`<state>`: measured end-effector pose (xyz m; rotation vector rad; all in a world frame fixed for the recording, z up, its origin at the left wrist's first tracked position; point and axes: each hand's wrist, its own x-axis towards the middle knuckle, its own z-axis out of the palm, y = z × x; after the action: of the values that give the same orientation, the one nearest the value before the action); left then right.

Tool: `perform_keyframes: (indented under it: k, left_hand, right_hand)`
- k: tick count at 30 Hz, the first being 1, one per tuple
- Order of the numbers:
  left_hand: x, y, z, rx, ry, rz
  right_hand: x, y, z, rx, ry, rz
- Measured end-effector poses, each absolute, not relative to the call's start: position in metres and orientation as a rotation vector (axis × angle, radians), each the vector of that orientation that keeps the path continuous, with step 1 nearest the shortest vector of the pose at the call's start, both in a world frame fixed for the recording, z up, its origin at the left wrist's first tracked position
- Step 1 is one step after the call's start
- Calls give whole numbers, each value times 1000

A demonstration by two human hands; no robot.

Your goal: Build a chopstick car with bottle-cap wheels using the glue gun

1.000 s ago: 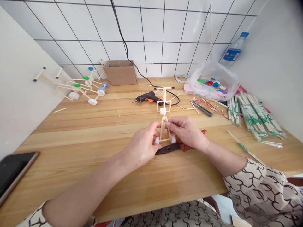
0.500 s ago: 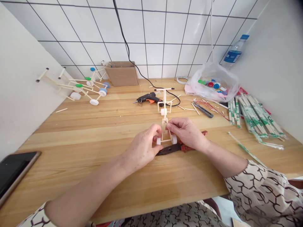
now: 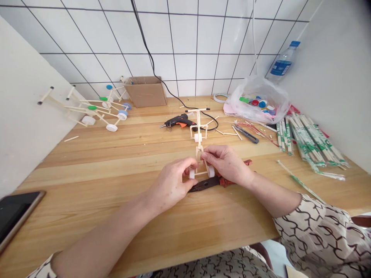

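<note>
In the head view, a small tricycle model (image 3: 199, 129) made of thin wooden sticks stands in front of me, its handlebar tipped in black. White caps form its wheels, one at the far front and two at the near end. My left hand (image 3: 174, 177) curls around the near left wheel (image 3: 191, 173), thumb below and fingers above. With thumb and forefinger, my right hand (image 3: 224, 162) pinches the right side of the stick frame, just above the near right wheel (image 3: 211, 171). Pliers (image 3: 205, 183) with red handles lie beneath my hands, partly covered by the right one.
A black glue gun (image 3: 179, 121) lies behind the model. Several finished stick models (image 3: 98, 110) stand at left near a cardboard box (image 3: 146, 92). At right are a bag of bottle caps (image 3: 256, 101), a utility knife (image 3: 246, 133) and wrapped chopsticks (image 3: 314, 139). A phone (image 3: 19, 214) lies left.
The view has shifted slightly. Both hands stay at the model, with the left fingers stretched a little further over the near left wheel. The right hand keeps its pinch.
</note>
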<state>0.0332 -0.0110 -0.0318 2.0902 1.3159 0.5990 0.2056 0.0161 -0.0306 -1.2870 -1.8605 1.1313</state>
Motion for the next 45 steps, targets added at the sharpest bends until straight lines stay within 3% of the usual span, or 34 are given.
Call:
perform_keyframes:
  k: [45]
  left_hand:
    - [34,-10,-38,1981,1277,776]
  right_hand:
    - [207,16,-31,-1250,-1879,1099]
